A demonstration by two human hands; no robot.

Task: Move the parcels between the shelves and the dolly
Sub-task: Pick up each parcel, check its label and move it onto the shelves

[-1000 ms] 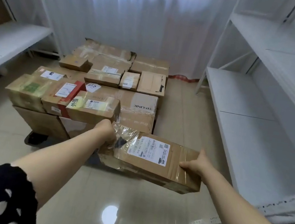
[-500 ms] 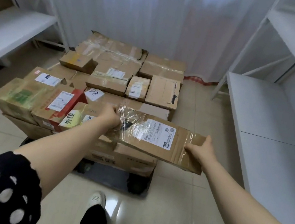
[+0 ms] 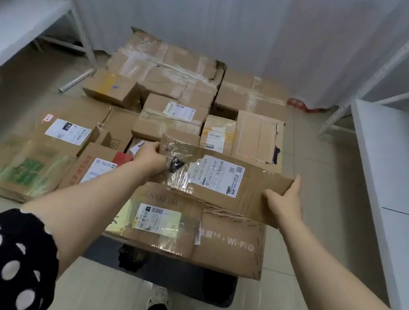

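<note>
**Gently now: land the flat parcel level**

Your left hand (image 3: 150,158) grips the left end of the flat parcel (image 3: 259,193), thumb on top. Your right hand (image 3: 284,202) clasps the right end, thumb up along the edge. The parcel hangs just above the Wi-Fi carton (image 3: 232,243) at the near right of the loaded dolly (image 3: 176,282), so this looks like a set-down. Hold it level, lower the near edge first, then slide your fingers out sideways. It is thin, creased cardboard that will likely flex. The wrinkled clear tape (image 3: 178,177) looks slippery and the white label (image 3: 221,176) is smooth, so grip bare card.
</note>
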